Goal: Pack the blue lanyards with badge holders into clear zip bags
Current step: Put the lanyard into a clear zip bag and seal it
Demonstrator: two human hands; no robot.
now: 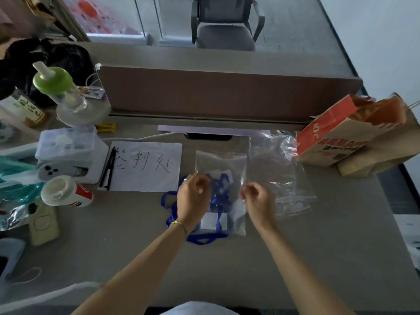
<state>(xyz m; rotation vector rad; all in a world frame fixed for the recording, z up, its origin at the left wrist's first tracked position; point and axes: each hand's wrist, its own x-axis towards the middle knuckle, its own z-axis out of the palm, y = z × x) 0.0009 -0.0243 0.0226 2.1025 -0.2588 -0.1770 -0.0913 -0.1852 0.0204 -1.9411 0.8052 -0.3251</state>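
**Bag held up, lanyards waiting underneath**

Both hands are at the middle of the table (318, 235), and each is pinched shut on a side edge of one clear zip bag (221, 164). The left hand (193, 196) grips the left edge, the right hand (258, 198) the right, so the film stands stretched between them, with its far end toward the divider. Below and behind it lie the blue lanyards (218, 196) in a loose tangle, loops trailing off to the near left, and a pale badge holder (213, 220) sits at the near side. More spare bags (284, 178) lie just to the right. Whether the mouth is open I cannot tell through the glare. To do this step well, I would say, part the two lips fully first, gather the straps into one bundle, and feed the holder in flat so nothing snags the zip.
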